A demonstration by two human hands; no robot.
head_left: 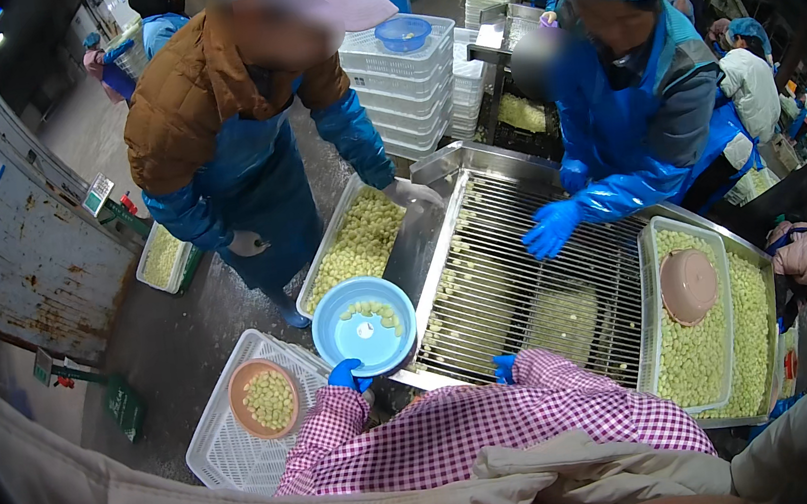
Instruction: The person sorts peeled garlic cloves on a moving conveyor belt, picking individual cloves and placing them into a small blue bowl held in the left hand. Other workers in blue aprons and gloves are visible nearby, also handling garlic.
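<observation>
Blue basin (335, 335), left of slatted table (444, 247)
The left hand (346, 375) grips the basin's near rim; pale pieces (377, 310) lie inside. The right hand (506, 369) is at the table's near edge; its grip cannot be determined.

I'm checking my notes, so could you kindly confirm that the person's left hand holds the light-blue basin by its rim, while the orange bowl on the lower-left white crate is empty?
Not quite: the head view shows pale, rounded pieces in the orange bowl on the lower-left white crate. The left hand does hold the light-blue basin by its rim.
</observation>
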